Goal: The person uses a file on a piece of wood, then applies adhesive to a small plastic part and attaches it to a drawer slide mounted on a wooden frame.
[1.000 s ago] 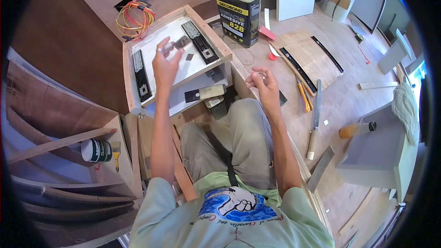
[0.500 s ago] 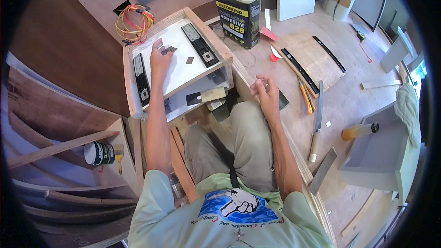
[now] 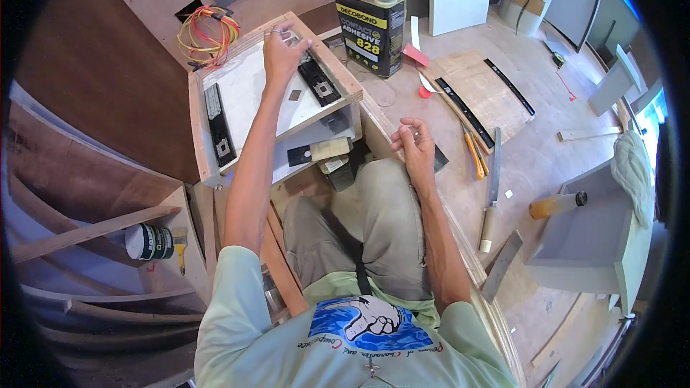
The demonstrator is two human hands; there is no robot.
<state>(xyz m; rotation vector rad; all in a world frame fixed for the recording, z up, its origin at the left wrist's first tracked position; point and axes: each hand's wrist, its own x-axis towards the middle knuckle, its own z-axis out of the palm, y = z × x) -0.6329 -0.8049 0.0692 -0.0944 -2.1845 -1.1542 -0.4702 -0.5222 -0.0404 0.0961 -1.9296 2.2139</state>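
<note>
My left hand [image 3: 282,54] reaches over the far right part of a shallow wooden tray-like drawer [image 3: 353,93] with a white bottom. Its fingers are curled beside the upper end of the right-hand black drawer slide [image 3: 316,80]; what they hold, if anything, is hidden. Another black slide [image 3: 221,126] lies along the left side. Between the two slides rests a small brown chip [image 3: 295,95]. My right hand [image 3: 415,145] hovers above my knee by the workbench edge, fingers loosely bent and apart, with nothing visible in them.
A black adhesive can [image 3: 371,32] stands behind the drawer's right side, near coiled red-yellow wires [image 3: 208,32]. On the bench are a wooden panel with black strips [image 3: 474,93], orange-handled cutters [image 3: 474,156], a long-bladed saw [image 3: 494,187] and a bottle [image 3: 557,205].
My left hand has moved to the far right across the drawer. The dark piece seen at its fingers earlier is out of sight now. My right hand stays nearly still.
</note>
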